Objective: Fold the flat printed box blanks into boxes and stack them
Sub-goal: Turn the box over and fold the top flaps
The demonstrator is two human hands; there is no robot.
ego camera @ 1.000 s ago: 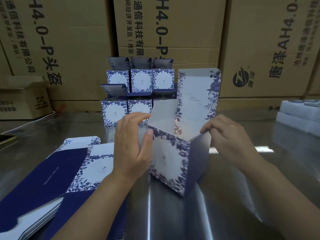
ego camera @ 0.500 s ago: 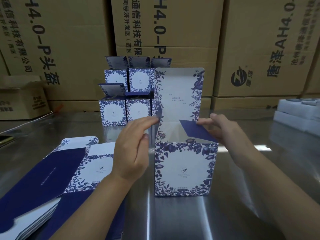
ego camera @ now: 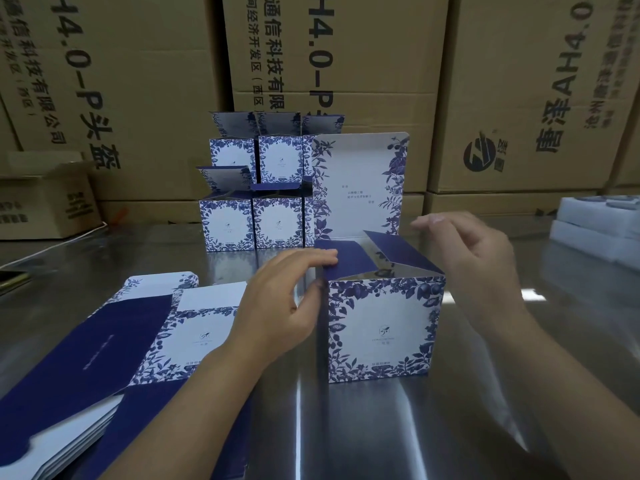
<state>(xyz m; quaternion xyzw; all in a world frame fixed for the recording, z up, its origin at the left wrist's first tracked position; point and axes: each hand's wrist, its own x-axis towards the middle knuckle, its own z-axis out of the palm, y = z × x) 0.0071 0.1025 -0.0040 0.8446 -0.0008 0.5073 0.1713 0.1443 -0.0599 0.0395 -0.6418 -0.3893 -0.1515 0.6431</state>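
1. Since half a second ago both side flaps have dropped further over the box mouth; the left flap (ego camera: 343, 259) now lies nearly flat and the right flap (ego camera: 401, 251) slopes inward.
2. Cartons (ego camera: 346, 64), brown corrugated, form a wall beyond both hands.
3. Table (ego camera: 485, 427), shiny reflective metal, lies under both hands.
4. Stack of flat blanks (ego camera: 104, 358), thin glossy card in navy and white floral print, lies just left of the left forearm, within easy reach for the next fold.
5. Finished boxes (ego camera: 263, 202) stand in two tiers beyond the left hand, lids up.
6. Box (ego camera: 379, 327) stands upright between the hands, square floral front facing the camera, tall lid panel (ego camera: 360, 188) standing at the back, probably left up until the flaps are down.
7. Left hand (ego camera: 277, 306): fingers extended flat, tips pressing the left flap down, palm beside the box's left wall, steadying it.
8. Right hand (ego camera: 474, 258): open, fingers loosely spread, hovering over the right flap; contact cannot be told.
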